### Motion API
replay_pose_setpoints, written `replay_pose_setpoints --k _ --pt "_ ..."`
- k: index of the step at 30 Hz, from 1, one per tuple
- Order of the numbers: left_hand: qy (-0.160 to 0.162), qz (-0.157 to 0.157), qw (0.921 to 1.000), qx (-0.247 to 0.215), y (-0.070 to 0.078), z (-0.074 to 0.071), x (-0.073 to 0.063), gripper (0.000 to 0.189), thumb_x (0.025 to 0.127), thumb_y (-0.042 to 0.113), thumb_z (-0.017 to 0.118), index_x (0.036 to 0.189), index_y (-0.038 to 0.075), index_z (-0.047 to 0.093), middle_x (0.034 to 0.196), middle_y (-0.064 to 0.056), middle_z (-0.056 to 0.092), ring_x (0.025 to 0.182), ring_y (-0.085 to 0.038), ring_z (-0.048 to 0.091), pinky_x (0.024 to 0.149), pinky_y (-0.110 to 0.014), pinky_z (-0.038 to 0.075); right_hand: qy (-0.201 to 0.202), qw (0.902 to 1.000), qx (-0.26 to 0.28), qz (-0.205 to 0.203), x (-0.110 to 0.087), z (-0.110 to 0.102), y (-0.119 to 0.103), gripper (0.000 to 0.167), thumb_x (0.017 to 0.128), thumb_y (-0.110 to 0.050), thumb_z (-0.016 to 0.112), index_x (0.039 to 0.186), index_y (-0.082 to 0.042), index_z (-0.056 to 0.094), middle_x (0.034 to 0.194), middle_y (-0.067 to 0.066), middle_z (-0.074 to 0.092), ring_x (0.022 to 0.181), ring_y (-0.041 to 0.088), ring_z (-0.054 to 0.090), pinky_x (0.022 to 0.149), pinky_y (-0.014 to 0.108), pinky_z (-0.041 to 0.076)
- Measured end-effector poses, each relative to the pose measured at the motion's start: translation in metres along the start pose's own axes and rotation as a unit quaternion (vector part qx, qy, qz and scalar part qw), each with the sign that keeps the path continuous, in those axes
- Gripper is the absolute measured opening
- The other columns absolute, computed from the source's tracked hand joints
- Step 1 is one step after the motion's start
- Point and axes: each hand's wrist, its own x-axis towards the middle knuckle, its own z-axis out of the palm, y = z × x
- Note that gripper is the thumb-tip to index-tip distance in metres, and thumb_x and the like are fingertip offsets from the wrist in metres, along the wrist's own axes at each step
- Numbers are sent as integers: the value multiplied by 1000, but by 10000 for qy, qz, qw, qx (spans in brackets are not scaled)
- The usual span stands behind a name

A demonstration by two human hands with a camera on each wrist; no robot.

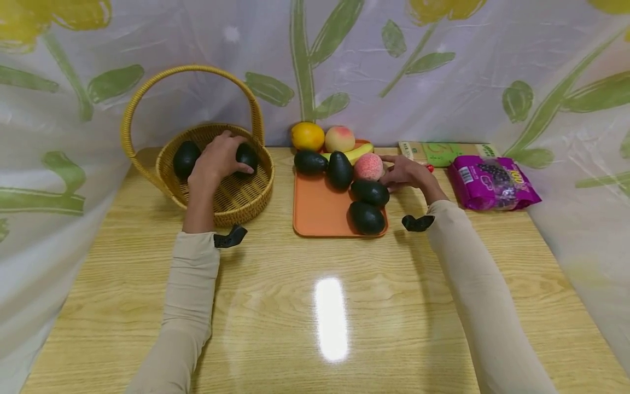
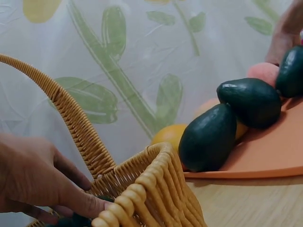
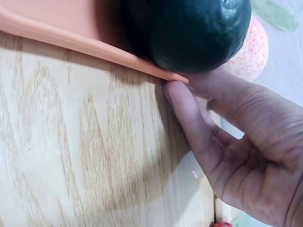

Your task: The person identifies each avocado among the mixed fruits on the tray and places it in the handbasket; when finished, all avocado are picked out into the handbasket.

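Gripping one avocado (image 1: 248,155) inside basket (image 1: 250,210), fingers curled: left hand (image 1: 217,157). Pinching rim of tray (image 1: 317,213): right hand (image 1: 407,172). Basket: held avocado, second avocado (image 1: 186,160). Tray: four avocados (image 1: 339,171), two peaches (image 1: 368,166), banana (image 1: 360,152).

Carrier = one table (image 1: 266,312), light wood-grain top, fills most of the lower frame in the head view. Bright strip of glare on it, just below centre. Directly on it: round wicker basket (image 1: 269,191) with tall hoop handle, left of centre toward the back; orange tray (image 1: 317,210) near centre, lying flat, well apart from the basket's rim; flat green-and-brown pack (image 1: 440,153) at the back edge, right of centre; purple bag (image 1: 494,183) just right of that pack. Small red item (image 1: 430,168) below the pack, probably on the top too, mostly hidden.
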Motion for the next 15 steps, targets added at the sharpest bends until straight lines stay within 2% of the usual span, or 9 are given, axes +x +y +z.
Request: replay_pose_setpoints --k 6,15 --pt "33 73 10000 36 2 0 0 82 90 26 84 156 -1 44 158 -32 39 140 -51 45 112 -64 45 33 10000 22 -22 1 0 2 96 91 -12 74 169 -21 18 123 15 60 75 7 65 72 25 62" --pt "147 129 9998 -96 6 -2 -3 79 92 27 82 157 1 44 158 -31 40 142 -52 43 115 -65 41 76 10000 -21 -35 -2 1 1 95 91 -11 74 169 -21 20 117 14 61 73 7 64 69 23 61"
